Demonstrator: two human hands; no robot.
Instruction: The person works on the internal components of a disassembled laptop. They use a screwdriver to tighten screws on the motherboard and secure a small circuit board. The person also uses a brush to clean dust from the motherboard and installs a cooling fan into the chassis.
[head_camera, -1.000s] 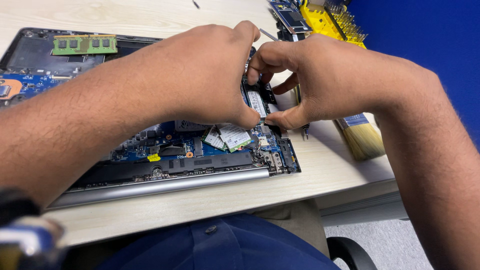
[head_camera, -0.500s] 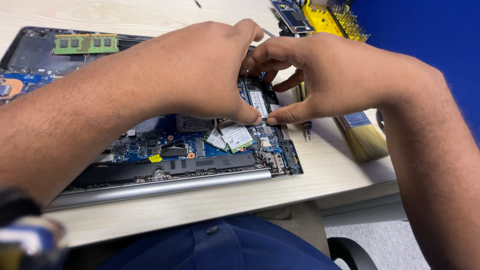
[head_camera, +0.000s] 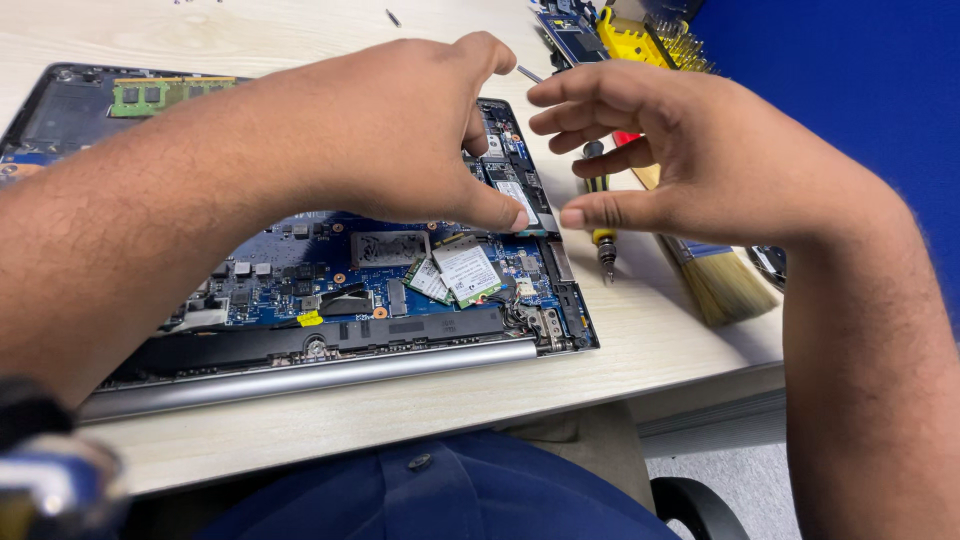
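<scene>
Pale wood worktop (head_camera: 420, 400) first, w/ the opened laptop (head_camera: 300, 375) lying across it, back cover off, silver hinge edge toward me, blue mainboard (head_camera: 290, 265) exposed. Green RAM stick (head_camera: 165, 93) sits at the far left of the chassis, well apart from where I'm working. To the right of the laptop: a brush w/ pale bristles (head_camera: 722, 285), a small screwdriver (head_camera: 603, 240) just beside the chassis edge, and a yellow bit holder (head_camera: 640, 40) further back. Near the front-right of the board there's a small white-labelled card (head_camera: 468, 272) tilted up at an angle, w/ a second small card (head_camera: 428, 280) beside it. My left hand (head_camera: 400, 140) hovers over the right part of the board, fingers curled, thumb tip down by a narrow labelled module (head_camera: 518, 200) at the board's right edge; can't tell if the thumb actually touches it. Its grip is loose, nothing in it. My right hand (head_camera: 690, 160) is spread above the chassis edge and screwdriver, fingers apart, grip released, index tip almost meeting the left thumb. To do this bit well imo: keep both fingertips on the module's edges only, press evenly, stay off the chips and the thin cables by the hinge, no twisting.
</scene>
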